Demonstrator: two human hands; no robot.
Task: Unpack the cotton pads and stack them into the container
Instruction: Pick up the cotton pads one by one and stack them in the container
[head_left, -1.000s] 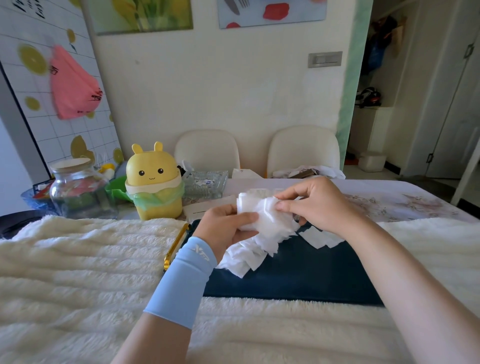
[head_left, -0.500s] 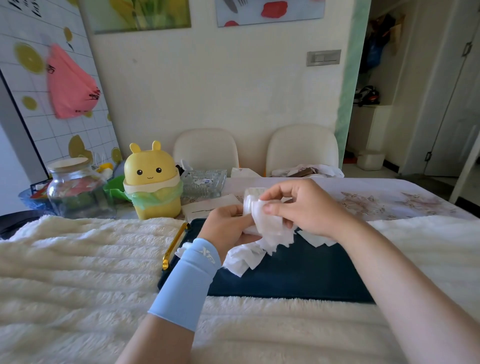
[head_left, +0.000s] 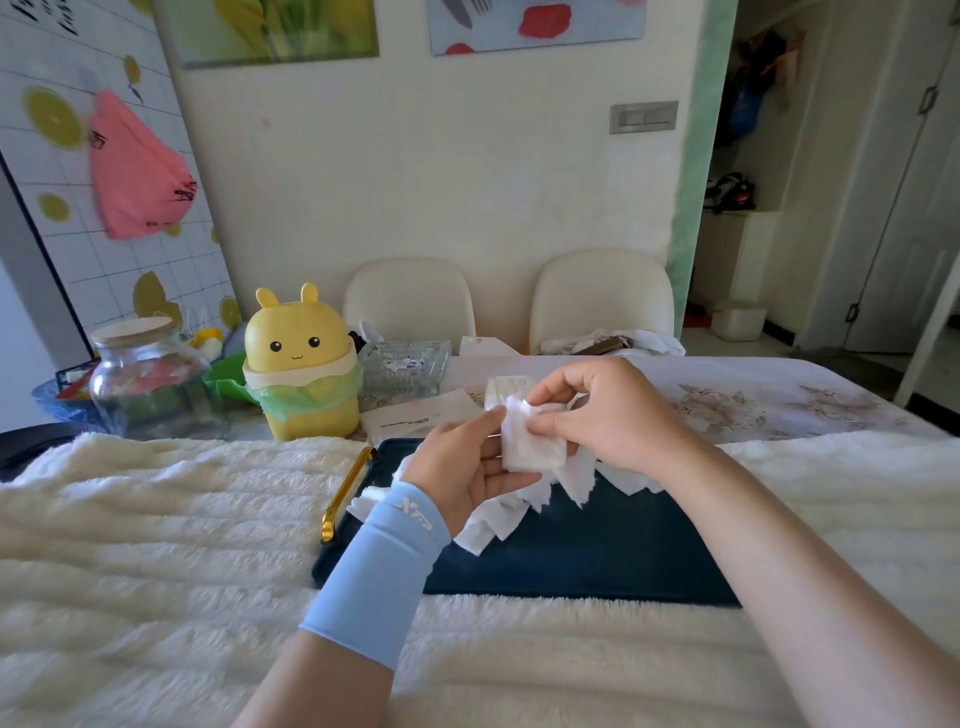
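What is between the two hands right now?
Head view: a white bundle of cotton pads, gripped by the left hand from the left and pinched by the right hand, above the dark blue tray.

White cotton pads (head_left: 532, 447), navy tray (head_left: 597, 551), yellow bin (head_left: 298, 364).

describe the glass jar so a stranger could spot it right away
Start at the fluffy white blanket covering the near table, then look past its far left edge. Beside the yellow bunny-eared bin, on its left, stands the glass jar. Unlike the opaque bin, it is see-through, round-shouldered, with a flat pale lid.
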